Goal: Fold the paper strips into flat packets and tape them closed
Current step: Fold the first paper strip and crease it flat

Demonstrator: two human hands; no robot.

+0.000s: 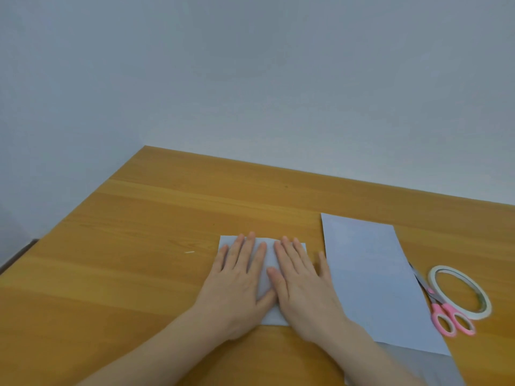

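Observation:
A folded white paper packet (266, 263) lies flat on the wooden table (139, 232), mostly covered by both hands. My left hand (237, 282) presses palm-down on its left half, fingers spread. My right hand (303, 285) presses palm-down on its right half, thumb beside the left hand's thumb. To the right lies a long unfolded paper strip (370, 280). A roll of white tape (459, 291) rests at the far right, with pink-handled scissors (446, 310) between it and the strip, blades tucked under the strip's edge.
A plain pale wall (250, 79) rises behind the table's far edge. The table's left edge runs diagonally at the lower left. A tiny white scrap (190, 252) lies left of the packet. Grey fabric (412, 366) shows at the near edge under the strip.

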